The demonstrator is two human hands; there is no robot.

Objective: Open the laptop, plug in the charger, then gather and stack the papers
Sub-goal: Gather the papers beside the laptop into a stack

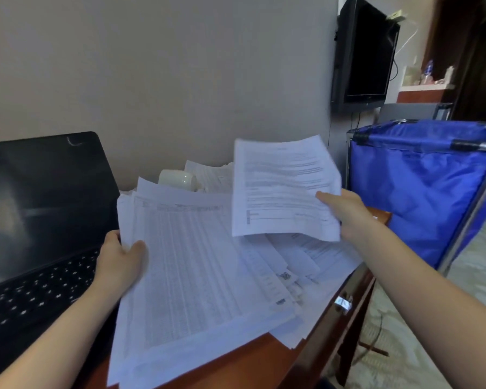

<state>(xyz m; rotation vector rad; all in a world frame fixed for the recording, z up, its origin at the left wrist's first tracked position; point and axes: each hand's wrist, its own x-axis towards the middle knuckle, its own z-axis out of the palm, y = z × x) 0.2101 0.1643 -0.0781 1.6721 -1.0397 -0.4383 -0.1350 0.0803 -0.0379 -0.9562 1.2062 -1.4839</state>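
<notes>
Left grip (121, 259) clasps the paper stack (197, 276) by its left edge beside the open laptop (40, 220); right grip (345, 214) pinches a raised sheaf (281, 186) (print blurred) above the bench (250, 369).

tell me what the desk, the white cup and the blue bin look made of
Desk: wood or wood veneer, reddish-brown with a smooth varnished sheen.
Cup: likely glazed ceramic, cream and smooth with a soft shine; plastic is possible.
Blue bin: synthetic cloth, nylon-like, shiny and creased.
</notes>
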